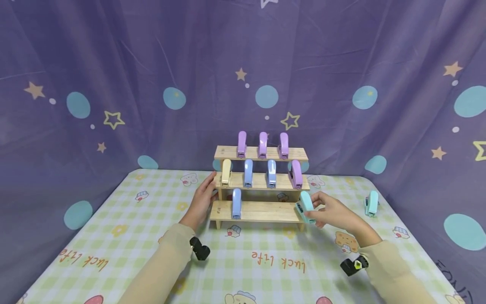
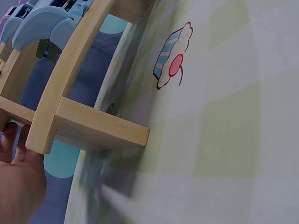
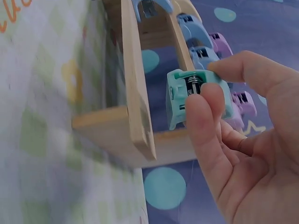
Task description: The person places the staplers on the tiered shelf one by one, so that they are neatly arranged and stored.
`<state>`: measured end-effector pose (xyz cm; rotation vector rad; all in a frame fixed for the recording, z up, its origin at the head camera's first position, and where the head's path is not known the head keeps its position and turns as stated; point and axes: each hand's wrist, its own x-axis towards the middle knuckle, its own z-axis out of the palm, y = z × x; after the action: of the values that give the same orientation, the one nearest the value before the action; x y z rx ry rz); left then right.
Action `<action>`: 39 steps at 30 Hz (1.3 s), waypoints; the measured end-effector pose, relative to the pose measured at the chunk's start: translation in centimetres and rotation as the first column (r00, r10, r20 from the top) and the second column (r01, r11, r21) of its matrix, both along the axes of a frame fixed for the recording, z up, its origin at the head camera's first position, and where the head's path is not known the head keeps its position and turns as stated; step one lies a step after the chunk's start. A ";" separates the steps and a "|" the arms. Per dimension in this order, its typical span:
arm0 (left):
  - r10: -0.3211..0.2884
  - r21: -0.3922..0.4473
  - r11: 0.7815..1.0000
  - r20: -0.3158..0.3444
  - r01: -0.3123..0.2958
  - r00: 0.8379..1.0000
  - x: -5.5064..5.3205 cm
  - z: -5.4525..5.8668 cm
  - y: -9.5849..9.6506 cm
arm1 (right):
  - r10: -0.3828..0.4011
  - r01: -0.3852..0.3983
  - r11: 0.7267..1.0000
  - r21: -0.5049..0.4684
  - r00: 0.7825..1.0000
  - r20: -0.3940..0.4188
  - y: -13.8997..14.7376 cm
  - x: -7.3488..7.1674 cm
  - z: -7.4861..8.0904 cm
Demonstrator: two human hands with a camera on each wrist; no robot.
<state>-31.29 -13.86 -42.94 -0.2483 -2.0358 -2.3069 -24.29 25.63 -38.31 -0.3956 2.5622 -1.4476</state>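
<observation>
Teal stapler (image 1: 306,205) pinched in the right hand (image 1: 334,212) at the wooden rack's (image 1: 258,211) lowest step. Left hand (image 1: 202,198), fingers straight, rests against the rack's left end.

Both arms wear long beige sleeves of soft, plain cloth that end at the wrists, leaving the left hand (image 1: 201,202) and right hand (image 1: 334,213) bare, with no rings or gloves. Just behind each hand, under the cuff, sits a small black wrist camera (image 1: 199,248). The one behind the right hand (image 1: 354,265) carries a small pale yellowish mark on its face.
</observation>
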 end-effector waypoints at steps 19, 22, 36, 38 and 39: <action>0.006 0.000 1.000 0.001 -0.006 1.000 -0.1 -0.1 0.0 | 0.068 -0.065 0.990 -0.128 0.998 0.019 -5.9 -1.3 -1.8; 0.002 -0.001 1.000 0.003 -0.002 1.000 -0.1 -0.1 0.0 | 0.060 -0.056 0.989 -0.137 0.998 0.024 -6.8 -1.5 -2.1; -0.003 -0.023 1.000 0.009 0.003 1.000 -0.2 -0.1 -0.1 | 0.024 -0.026 0.988 -0.152 1.000 -0.013 -10.3 -2.0 -3.2; -0.008 -0.024 1.000 0.012 0.008 1.000 -0.2 -0.1 -0.1 | 0.027 -0.029 0.989 -0.147 0.999 -0.021 -10.7 -2.0 -3.4; -0.012 -0.018 1.000 0.017 0.012 1.000 -0.1 0.0 -0.1 | 0.028 -0.031 0.989 -0.145 0.999 -0.024 -10.8 -2.1 -3.5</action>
<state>-31.40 -13.98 -42.96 -0.2439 -2.0696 -2.3062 -26.37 14.81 -41.77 -0.4710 2.4639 -1.6339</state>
